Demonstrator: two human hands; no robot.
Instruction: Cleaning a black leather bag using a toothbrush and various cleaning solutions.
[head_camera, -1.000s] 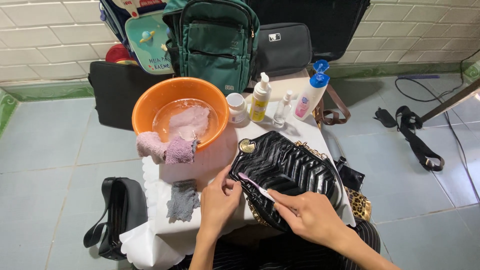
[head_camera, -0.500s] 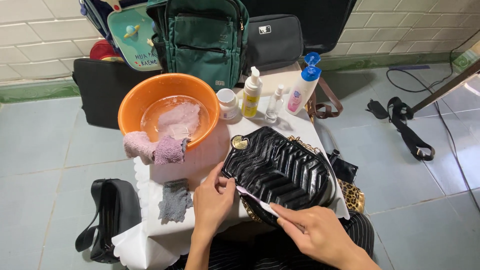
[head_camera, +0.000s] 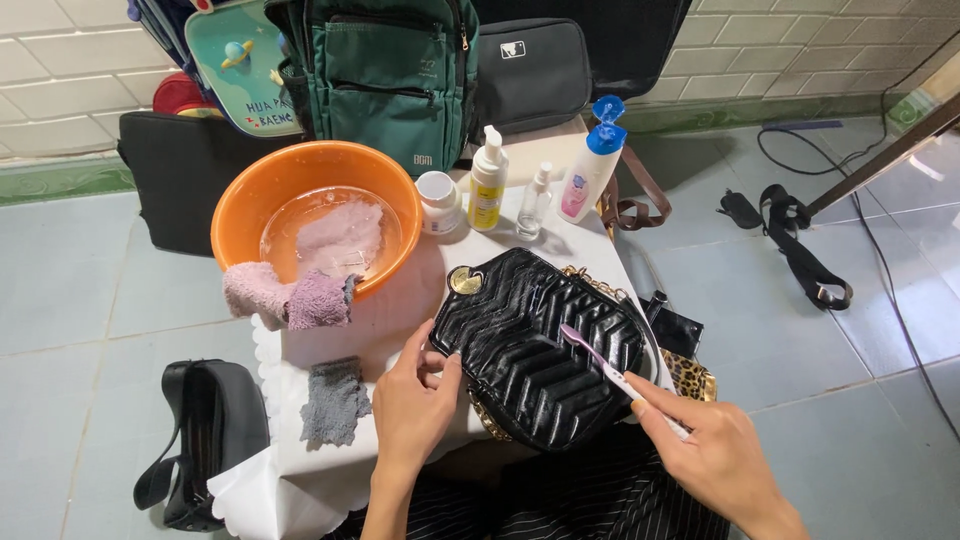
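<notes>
A glossy black quilted handbag (head_camera: 535, 350) with a gold clasp lies on the small white-covered table (head_camera: 400, 310). My left hand (head_camera: 415, 405) rests on the bag's left edge, fingers curled against it. My right hand (head_camera: 715, 450) grips a pink-and-white toothbrush (head_camera: 610, 370); its bristle head lies on the bag's upper right part. An orange basin (head_camera: 315, 215) of soapy water stands at the table's back left, with pink cloths (head_camera: 290, 297) draped over its rim.
A white jar (head_camera: 438, 202), a pump bottle (head_camera: 487, 180), a small spray bottle (head_camera: 533, 203) and a blue-capped bottle (head_camera: 592, 175) line the table's back. A grey rag (head_camera: 335, 402) lies front left. A green backpack (head_camera: 385, 70) and black bags stand behind; a black bag (head_camera: 205, 440) lies on the floor left.
My right hand has drawn the toothbrush across the bag, from the lower left area toward its upper right. The left hand stays on the bag's edge.
</notes>
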